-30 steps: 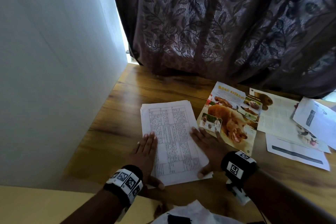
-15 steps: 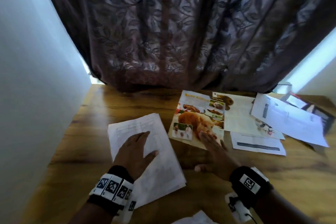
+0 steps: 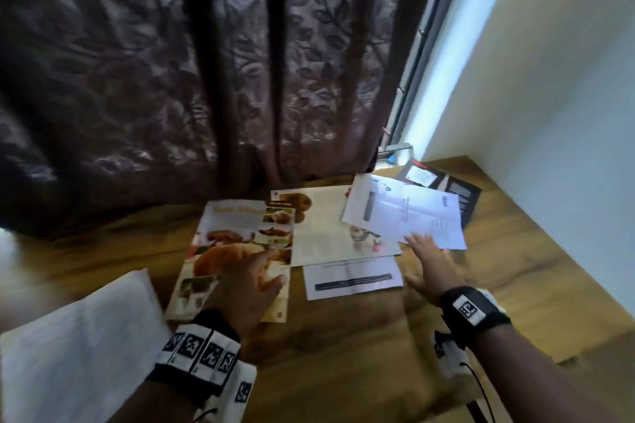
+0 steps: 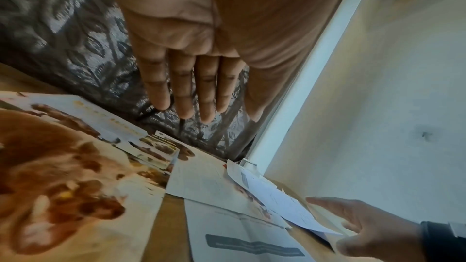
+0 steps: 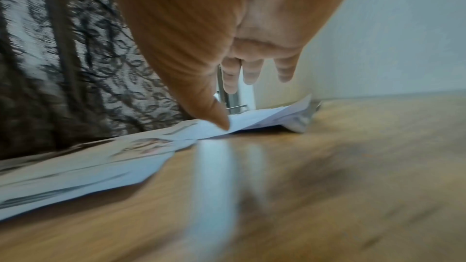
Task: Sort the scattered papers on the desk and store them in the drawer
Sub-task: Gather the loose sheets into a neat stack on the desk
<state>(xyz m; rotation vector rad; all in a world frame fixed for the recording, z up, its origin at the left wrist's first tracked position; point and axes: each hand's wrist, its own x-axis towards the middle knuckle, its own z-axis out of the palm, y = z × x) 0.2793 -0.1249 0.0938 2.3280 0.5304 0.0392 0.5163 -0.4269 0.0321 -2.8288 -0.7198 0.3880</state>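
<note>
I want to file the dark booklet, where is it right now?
In the head view the dark booklet lies at the desk's far right corner by the wall, partly under a white sheet, beyond the right hand.

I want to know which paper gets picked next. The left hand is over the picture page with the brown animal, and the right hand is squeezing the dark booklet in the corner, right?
Not quite. In the head view the right hand is open, reaching to the white printed sheet, not squeezing the dark booklet. The left hand is over the animal page.
</note>
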